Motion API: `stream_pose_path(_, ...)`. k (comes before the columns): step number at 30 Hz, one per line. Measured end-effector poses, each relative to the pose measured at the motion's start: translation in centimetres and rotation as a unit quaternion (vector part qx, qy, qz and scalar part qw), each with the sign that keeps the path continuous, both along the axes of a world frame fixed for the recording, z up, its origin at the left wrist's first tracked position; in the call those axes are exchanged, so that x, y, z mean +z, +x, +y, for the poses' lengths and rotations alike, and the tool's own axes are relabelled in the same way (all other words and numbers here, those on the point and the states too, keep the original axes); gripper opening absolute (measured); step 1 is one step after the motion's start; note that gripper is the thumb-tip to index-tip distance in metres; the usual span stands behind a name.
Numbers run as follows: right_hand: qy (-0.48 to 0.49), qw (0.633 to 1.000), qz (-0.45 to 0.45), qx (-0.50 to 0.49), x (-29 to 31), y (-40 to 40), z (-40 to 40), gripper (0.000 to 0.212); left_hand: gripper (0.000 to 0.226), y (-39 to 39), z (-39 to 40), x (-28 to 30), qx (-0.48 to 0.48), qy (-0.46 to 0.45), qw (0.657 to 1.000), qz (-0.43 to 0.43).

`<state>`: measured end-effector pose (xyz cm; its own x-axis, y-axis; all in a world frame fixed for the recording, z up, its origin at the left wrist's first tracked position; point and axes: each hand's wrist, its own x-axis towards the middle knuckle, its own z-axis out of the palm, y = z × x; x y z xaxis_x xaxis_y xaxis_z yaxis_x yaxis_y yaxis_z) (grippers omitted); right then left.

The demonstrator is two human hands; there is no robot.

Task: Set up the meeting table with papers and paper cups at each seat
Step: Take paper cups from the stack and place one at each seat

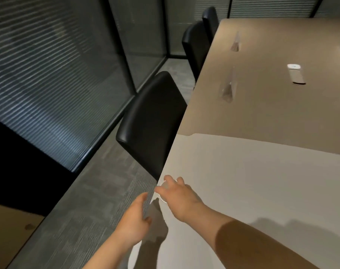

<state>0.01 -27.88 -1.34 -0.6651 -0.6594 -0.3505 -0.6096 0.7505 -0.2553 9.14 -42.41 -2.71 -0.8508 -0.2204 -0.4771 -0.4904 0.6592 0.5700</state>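
A white paper cup (163, 198) stands on the beige meeting table (262, 181), right at its left edge. My right hand (181, 199) comes down on the cup from above, its fingers wrapped around the rim, so only slivers of the rim show. My left hand (135, 218) is just left of the cup at the table's edge, fingers apart and pointing forward, thumb resting on the tabletop, with nothing in it. I see no papers.
A black chair (151, 123) is pushed in at the table's left side just beyond the cup, with two more chairs (196, 43) further along. Two clear sign stands (228, 88) and a white device (293, 66) sit on the table. Glass walls with blinds run along the left.
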Motion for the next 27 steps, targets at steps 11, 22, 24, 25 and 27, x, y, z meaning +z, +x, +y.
stream_pose_path(11,-0.354,0.908,-0.112,-0.196,12.4,2.4,-7.5,0.067,0.079,-3.9,-13.3,10.5,-0.243,0.154,0.946,0.152)
stream_pose_path(22,-0.420,0.868,0.054,-0.259,19.2,1.3,-15.6,0.017,0.078,-10.4,-22.7,17.9,-0.290,0.102,0.898,0.314)
stream_pose_path(24,-0.440,0.849,0.056,-0.289,19.5,0.4,-16.2,0.015,0.075,-11.4,-23.2,18.2,-0.294,0.113,0.896,0.312)
stream_pose_path(25,-0.445,0.842,0.061,-0.299,19.5,-0.3,-16.7,0.015,0.073,-12.2,-23.8,18.2,-0.297,0.120,0.895,0.309)
stream_pose_path(27,-0.448,0.835,0.071,-0.313,19.5,-1.7,-17.6,0.014,0.069,-13.7,-25.1,18.1,-0.305,0.125,0.892,0.308)
